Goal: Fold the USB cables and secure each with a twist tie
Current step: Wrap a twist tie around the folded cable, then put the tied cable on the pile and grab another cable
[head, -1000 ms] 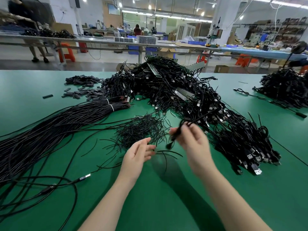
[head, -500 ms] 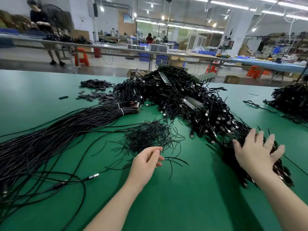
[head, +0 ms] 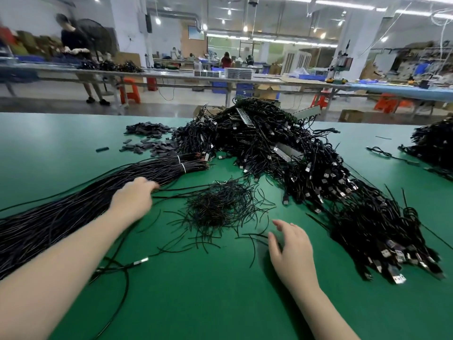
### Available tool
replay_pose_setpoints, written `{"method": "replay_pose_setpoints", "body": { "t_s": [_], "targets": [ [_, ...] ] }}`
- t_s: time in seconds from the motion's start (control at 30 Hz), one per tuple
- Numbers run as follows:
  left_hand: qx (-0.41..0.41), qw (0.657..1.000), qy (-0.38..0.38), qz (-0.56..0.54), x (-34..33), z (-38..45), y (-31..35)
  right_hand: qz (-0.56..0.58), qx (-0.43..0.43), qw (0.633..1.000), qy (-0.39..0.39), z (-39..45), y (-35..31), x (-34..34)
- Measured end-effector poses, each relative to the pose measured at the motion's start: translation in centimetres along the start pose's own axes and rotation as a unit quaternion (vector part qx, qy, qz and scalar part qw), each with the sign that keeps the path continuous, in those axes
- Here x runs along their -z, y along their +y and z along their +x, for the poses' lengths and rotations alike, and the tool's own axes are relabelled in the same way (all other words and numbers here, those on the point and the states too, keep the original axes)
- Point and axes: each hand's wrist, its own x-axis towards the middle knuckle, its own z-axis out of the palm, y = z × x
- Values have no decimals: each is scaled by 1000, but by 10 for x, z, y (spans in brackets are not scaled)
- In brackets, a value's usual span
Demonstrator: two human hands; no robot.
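Left hand [head: 133, 198] is out over the long bundle of straight cables [head: 103, 200], knuckles up, touching the strands; it is blurred and its fingers point away from the camera, so whether they are curled round a cable or just laid on top, I cannot tell; that bundle runs long-axis from the near left up toward the far right, bound near its far end by white ties [head: 182, 167], so a single cable would have to be drawn out along that same line, back toward the person; the left hand is plainly the nearer one to it.

Right hand [head: 290, 251] hovers low over the green surface [head: 220, 303], fingers [head: 278, 223] loosely spread and holding nothing; the heap of twist ties [head: 220, 204] lies just ahead and to its left, stray ties reaching almost to the fingertips; so the right hand is the nearer for a tie, I'd judge.

Finished, folded cables [head: 367, 217] are piled to the right, well past the right hand, running into the big tangled mound [head: 257, 143] behind; no bin or tray here; everything lies loose on the surface; one lone cable with a silver plug [head: 141, 261] trails near the left forearm.
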Motion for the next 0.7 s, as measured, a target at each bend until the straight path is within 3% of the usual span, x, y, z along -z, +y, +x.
{"method": "replay_pose_setpoints", "body": {
  "t_s": [0.07,0.23,0.33,0.43,0.53,0.6,0.7],
  "targets": [
    [5,984,-34,175,-10,2,-34,8,-9,1000,-2,1,1,0],
    [45,979,10,197,-22,5,-52,0,2,1000,-3,3,-1,-5],
    [85,994,33,58,-13,11,-56,12,-5,1000,1,2,1,-4],
    [116,982,108,-103,12,20,-60,17,-17,1000,-6,4,1,-4],
    [125,931,247,-240,53,26,-57,21,-25,999,-15,5,1,-4],
    [77,873,359,-320,85,25,-49,26,-29,999,-16,5,1,-3],
    [-15,811,465,-355,128,13,-22,38,-42,998,-15,3,0,-2]
  ]
}}
